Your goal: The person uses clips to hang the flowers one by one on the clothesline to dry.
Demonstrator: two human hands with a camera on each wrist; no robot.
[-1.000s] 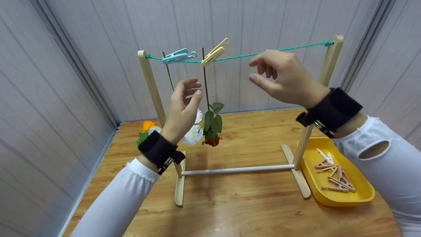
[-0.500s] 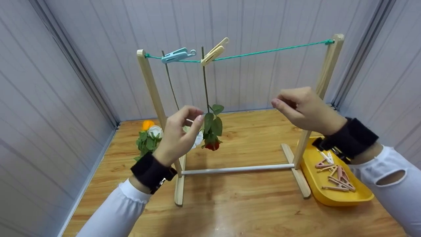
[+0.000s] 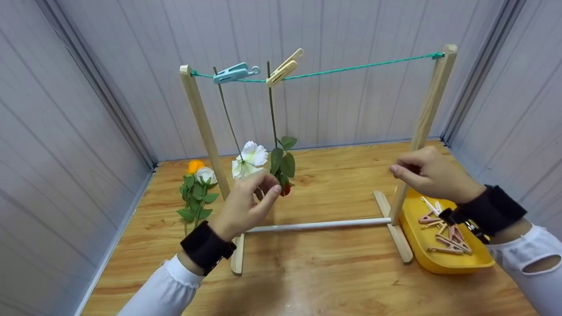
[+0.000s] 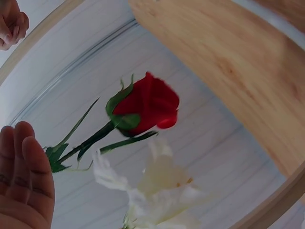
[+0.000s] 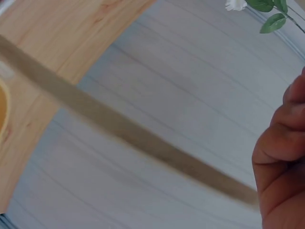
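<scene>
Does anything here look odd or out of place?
Two flowers, a white one and a red rose, hang head-down from pegs on the green line. Two more flowers lie flat on the table behind the rack's left post.
</scene>
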